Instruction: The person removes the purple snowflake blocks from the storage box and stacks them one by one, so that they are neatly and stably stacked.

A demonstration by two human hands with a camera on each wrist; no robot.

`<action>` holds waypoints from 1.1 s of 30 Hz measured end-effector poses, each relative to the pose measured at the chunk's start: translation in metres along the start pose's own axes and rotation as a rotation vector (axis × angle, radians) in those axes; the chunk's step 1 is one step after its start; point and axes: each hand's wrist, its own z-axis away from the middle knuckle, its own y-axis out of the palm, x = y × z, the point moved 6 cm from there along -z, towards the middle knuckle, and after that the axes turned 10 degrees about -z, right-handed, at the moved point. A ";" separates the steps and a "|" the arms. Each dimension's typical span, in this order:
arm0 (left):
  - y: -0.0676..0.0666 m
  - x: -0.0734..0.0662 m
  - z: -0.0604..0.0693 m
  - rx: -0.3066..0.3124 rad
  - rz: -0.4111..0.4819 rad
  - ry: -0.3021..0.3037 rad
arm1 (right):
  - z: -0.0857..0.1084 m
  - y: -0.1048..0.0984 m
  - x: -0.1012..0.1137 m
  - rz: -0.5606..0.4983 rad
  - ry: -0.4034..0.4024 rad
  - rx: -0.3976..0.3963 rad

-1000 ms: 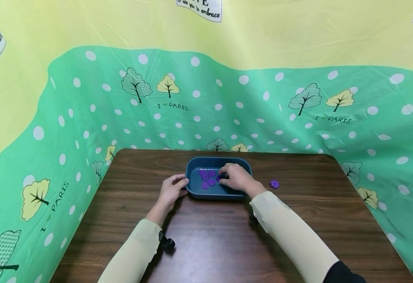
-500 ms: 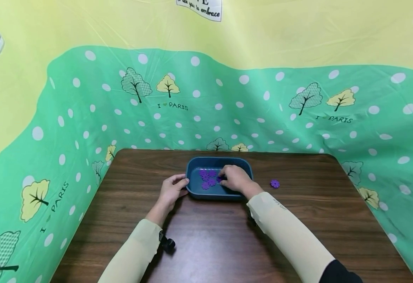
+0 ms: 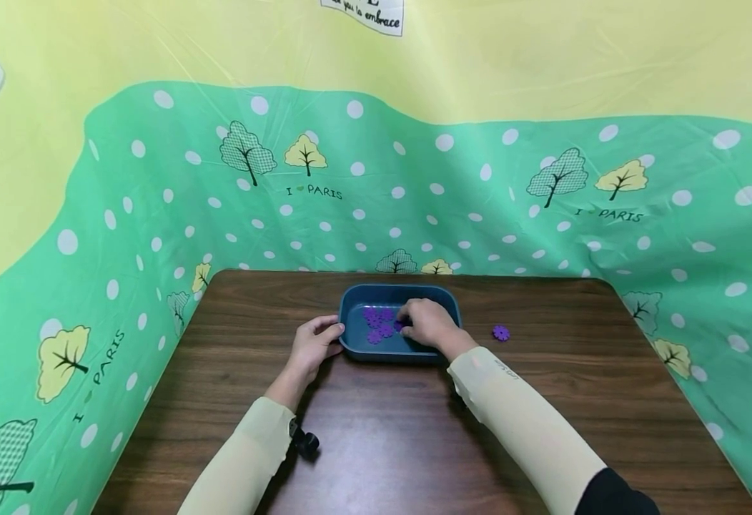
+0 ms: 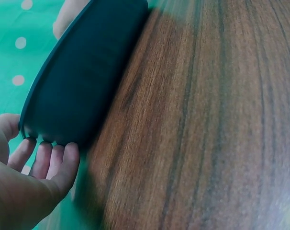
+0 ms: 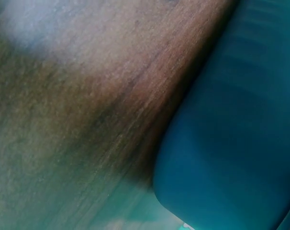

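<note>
A dark blue tray [image 3: 395, 357] stands near the table's far edge, with several purple flower-shaped discs [image 3: 376, 335] lying flat in its left half. My left hand [image 3: 309, 348] holds the tray's left end; in the left wrist view its thumb is at the rim and the fingertips touch the outer wall. Inside the tray, my right hand [image 3: 429, 322] has its fingers curled down and pinches a purple disc [image 3: 399, 325], mostly covered by the fingers. The right wrist view shows only the tray's outer wall [image 5: 221, 143] and the tabletop, with that hand out of sight.
One more purple disc [image 3: 501, 332] lies on the brown wooden table [image 3: 376, 429], to the right of the tray. Behind the table hangs a green and yellow printed cloth [image 3: 402, 172]. A small black wrist device [image 3: 305, 443] sits below my left sleeve.
My right forearm and hand have shifted very slightly left, with the fingers still at the same disc. The left hand, tray and other discs stay as they were.
</note>
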 end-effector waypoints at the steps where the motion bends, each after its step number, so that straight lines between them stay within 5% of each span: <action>1: 0.000 0.000 0.000 0.001 -0.001 0.000 | 0.000 0.000 0.000 0.006 -0.002 0.003; 18: 0.000 -0.004 0.003 0.012 -0.006 0.002 | 0.004 -0.003 0.001 -0.003 -0.042 -0.011; 33: 0.000 -0.002 0.002 0.002 -0.012 0.010 | 0.018 -0.020 0.001 -0.166 -0.152 -0.080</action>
